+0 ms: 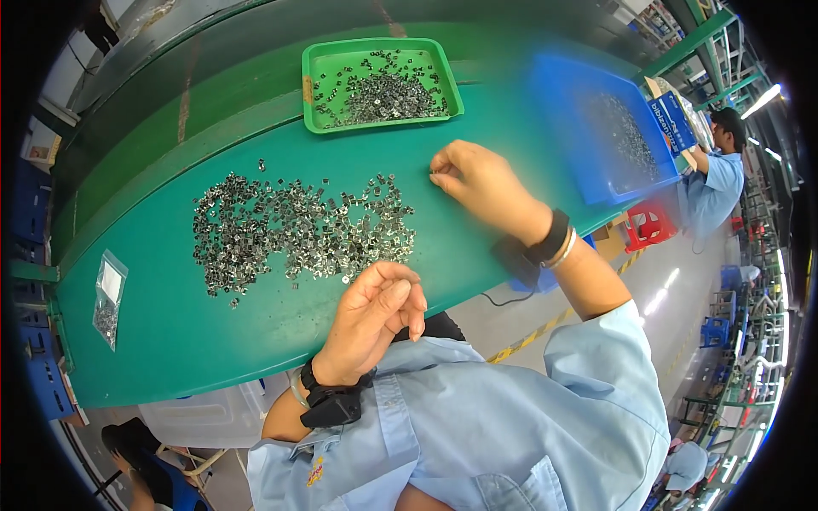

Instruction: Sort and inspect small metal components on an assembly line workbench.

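Note:
A wide pile of small shiny metal parts (315, 223) lies spread over the green table mat (281, 332). By the pile's near right edge, my left hand (371, 317) is turned partly palm up, its fingers curled in against the thumb. Whatever those fingers hold is too small or hidden to make out. Right of the pile, my right hand (487, 183) is low over the mat with thumb and index finger pinched together. I cannot tell what is in that pinch. Beyond the pile, a green tray (311, 85) holds many more of these parts.
A blue bin (562, 128), partly blurred, with small parts in it stands at the right end. At the left lies a clear plastic bag (109, 294) with small parts and a white label. A red stool (649, 226) and a co-worker (720, 183) are beyond the table's right end.

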A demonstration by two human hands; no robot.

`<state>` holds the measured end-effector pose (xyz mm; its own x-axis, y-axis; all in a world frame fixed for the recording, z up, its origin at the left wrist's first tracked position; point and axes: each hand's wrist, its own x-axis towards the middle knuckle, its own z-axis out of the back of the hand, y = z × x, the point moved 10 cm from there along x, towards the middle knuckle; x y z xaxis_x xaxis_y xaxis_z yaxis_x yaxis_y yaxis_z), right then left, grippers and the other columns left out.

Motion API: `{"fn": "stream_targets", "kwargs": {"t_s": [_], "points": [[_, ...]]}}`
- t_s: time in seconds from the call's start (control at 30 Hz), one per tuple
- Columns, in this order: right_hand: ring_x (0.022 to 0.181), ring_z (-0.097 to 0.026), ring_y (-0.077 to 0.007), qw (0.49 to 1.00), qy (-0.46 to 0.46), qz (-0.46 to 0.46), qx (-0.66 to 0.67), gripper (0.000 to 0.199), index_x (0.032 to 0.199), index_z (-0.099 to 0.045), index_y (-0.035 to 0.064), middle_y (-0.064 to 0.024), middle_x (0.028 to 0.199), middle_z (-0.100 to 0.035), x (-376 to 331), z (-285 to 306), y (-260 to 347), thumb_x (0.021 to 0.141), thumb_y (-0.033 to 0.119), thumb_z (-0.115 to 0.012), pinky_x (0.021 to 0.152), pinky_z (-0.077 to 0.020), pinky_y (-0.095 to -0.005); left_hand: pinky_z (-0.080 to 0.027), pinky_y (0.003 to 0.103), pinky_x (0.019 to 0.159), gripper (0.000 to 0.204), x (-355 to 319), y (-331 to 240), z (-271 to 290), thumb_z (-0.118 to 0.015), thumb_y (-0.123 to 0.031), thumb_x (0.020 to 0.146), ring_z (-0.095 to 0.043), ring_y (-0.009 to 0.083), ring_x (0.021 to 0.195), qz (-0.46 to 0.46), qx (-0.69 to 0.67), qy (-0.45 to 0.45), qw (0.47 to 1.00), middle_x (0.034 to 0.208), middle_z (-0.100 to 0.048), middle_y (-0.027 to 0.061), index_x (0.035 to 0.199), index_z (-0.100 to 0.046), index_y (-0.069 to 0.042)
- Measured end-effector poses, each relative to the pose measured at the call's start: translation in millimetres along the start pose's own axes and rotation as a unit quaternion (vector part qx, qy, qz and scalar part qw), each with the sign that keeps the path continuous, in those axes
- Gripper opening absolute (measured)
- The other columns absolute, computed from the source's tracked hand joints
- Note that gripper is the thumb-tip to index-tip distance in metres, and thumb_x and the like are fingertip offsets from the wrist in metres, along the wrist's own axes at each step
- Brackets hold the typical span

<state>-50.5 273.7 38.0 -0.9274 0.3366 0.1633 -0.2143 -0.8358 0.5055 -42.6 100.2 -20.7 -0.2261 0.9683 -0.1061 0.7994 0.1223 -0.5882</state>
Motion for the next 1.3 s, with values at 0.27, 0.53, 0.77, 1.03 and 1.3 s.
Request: {"fn": "stream_targets", "kwargs": {"t_s": [0.27, 0.53, 0.77, 1.03, 1.3], "points": [[0.078, -0.062, -0.0241, 0.986, -0.048, 0.116, 0.113, 0.039, 0.113, -0.055, 0.0042, -0.0074, 0.082, -0.062, -44.1, 20.6, 72.4, 0.076, 0.003, -0.065, 0.071, -0.0479, -0.0346, -0.047, 0.027, 0.056, 0.018, 2.9, -7.7, 0.3, -0.048, -0.017, 0.096, -0.056, 0.0136, 0.063, -0.028, 0.047, -0.040, 0.998, 0.085, -0.057, 0.0078, 0.108, -0.048, -0.003], [0.071, -0.059, -0.0182, 0.955, 0.021, 0.268, -0.123, 0.063, 0.127, -0.048, 0.0098, 0.0010, 0.078, -0.061, -66.9, 5.9, 125.1, 0.068, 0.005, -0.069, 0.069, -0.0434, -0.0310, -0.046, 0.022, 0.054, 0.018, 2.5, -16.1, -1.4, -0.049, -0.018, 0.096, -0.055, 0.0099, 0.064, -0.033, 0.149, -0.081, 0.985, 0.083, -0.057, 0.0050, 0.105, -0.050, -0.003], [0.069, -0.058, -0.0173, 0.955, 0.014, 0.277, -0.103, 0.043, 0.110, -0.058, 0.0103, 0.0015, 0.077, -0.061, -70.9, 7.6, 132.7, 0.068, 0.007, -0.069, 0.071, -0.0426, -0.0305, -0.046, 0.022, 0.054, 0.016, -2.1, -15.4, 1.6, -0.048, -0.018, 0.096, -0.055, 0.0094, 0.064, -0.034, 0.184, -0.080, 0.979, 0.082, -0.058, 0.0047, 0.100, -0.051, -0.003], [0.071, -0.059, -0.0220, 0.964, -0.113, 0.214, 0.114, 0.021, 0.086, -0.062, 0.0055, -0.0046, 0.080, -0.062, -78.0, 14.7, 107.2, 0.068, 0.001, -0.071, 0.064, -0.0462, -0.0328, -0.047, 0.024, 0.056, 0.015, -3.4, -17.4, -4.3, -0.047, -0.017, 0.097, -0.056, 0.0112, 0.065, -0.068, 0.143, -0.049, 0.986, 0.083, -0.058, 0.0061, 0.099, -0.050, -0.002], [0.071, -0.059, -0.0238, 0.957, -0.156, 0.187, 0.157, 0.022, 0.085, -0.062, 0.0036, -0.0073, 0.080, -0.061, -85.7, 12.1, 101.1, 0.067, -0.001, -0.072, 0.061, -0.0475, -0.0325, -0.048, 0.026, 0.055, 0.017, -6.8, -15.8, -6.6, -0.045, -0.018, 0.097, -0.057, 0.0143, 0.064, -0.068, 0.159, -0.066, 0.983, 0.084, -0.059, 0.0088, 0.098, -0.048, -0.002]]}}
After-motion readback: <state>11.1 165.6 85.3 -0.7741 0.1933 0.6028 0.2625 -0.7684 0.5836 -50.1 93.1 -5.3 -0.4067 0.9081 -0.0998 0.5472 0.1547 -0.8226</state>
